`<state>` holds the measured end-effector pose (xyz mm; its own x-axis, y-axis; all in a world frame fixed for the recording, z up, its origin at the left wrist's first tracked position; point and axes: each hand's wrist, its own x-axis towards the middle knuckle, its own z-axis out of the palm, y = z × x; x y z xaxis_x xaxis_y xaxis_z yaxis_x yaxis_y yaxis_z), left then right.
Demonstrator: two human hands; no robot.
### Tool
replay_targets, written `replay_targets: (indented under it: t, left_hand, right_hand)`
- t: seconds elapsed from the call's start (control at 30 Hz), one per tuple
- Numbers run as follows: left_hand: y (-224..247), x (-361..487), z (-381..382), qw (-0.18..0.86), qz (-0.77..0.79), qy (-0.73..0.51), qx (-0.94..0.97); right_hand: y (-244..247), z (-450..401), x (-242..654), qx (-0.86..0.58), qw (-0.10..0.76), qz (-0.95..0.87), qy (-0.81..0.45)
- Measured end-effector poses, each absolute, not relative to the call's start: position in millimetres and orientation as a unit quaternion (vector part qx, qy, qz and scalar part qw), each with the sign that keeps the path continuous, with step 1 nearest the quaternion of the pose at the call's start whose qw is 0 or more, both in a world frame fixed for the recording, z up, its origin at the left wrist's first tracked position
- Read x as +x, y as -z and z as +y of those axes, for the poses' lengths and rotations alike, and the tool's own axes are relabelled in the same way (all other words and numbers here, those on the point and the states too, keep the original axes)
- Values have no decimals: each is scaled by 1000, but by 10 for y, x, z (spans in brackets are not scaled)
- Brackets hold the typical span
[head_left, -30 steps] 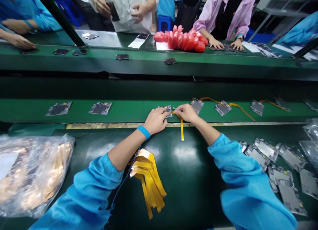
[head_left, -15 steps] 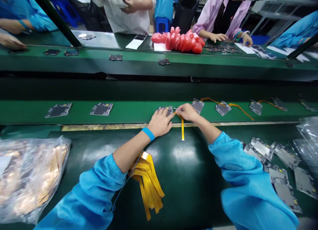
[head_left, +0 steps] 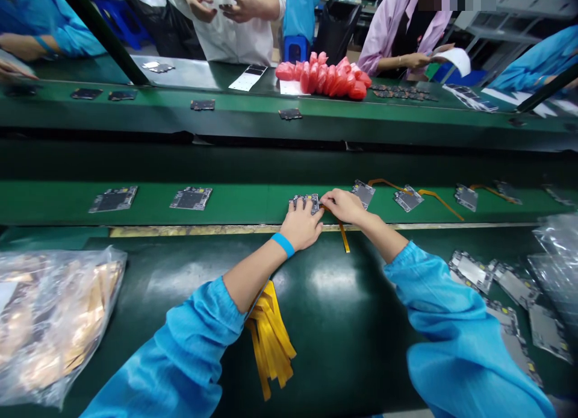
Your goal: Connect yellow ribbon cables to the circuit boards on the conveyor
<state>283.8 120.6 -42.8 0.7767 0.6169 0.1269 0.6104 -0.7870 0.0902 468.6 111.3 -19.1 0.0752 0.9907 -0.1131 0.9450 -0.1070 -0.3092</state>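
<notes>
On the green belt lies a grey circuit board (head_left: 297, 199), partly covered by my left hand (head_left: 303, 223). The fingers of that hand are spread and rest flat on the board. At the board's right edge, my right hand (head_left: 343, 206) pinches with thumb and forefinger near the end of an orange flat ribbon cable (head_left: 344, 237). The cable hangs down over the belt's front edge. Its upper end is hidden by the fingertips. Below my left forearm, a bunch of yellow-orange ribbon cables (head_left: 273, 340) lies fanned out on the dark green table.
Boards (head_left: 191, 198) lie spaced along the belt; those to the right have cables (head_left: 440, 204). A clear bag of cables (head_left: 58, 327) sits at left, and several loose boards (head_left: 548, 330) at right. Across stand co-workers near red bundles (head_left: 327, 74).
Both hands and the boards on the near belt have shifted slightly right. The hanging cable now slants. Boards on the far belt moved left. A co-worker opposite has lifted a white sheet.
</notes>
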Motion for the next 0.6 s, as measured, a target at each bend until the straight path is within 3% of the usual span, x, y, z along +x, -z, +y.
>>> replay_targets:
  t: [0.3, 0.6]
  left_hand:
    - [426, 2863, 1213, 22, 291, -71, 954]
    - [416, 2573, 1407, 131, 285, -145, 938]
  right_hand:
    - [207, 1109, 4812, -743, 40, -643, -180]
    - [87, 941, 4798, -693, 27, -712, -110]
